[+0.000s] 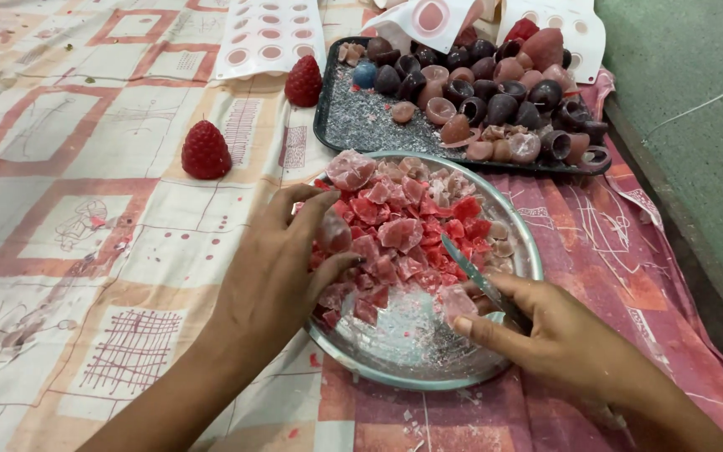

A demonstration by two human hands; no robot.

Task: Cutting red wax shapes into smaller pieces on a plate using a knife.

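While right hand grips knife | blade points up-left | left hand pinches wax chunk

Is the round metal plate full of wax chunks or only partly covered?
Partly covered. Red and pink wax chunks pile across the far half of the metal plate; its near part shows bare metal with crumbs.

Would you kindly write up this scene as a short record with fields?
left hand: holds a pink wax chunk over the round metal plate
right hand: grips a knife, blade tip among the chunks
plate contents: red and pink wax pieces
behind plate: dark tray of small wax cups
on cloth: two red strawberry-shaped candles
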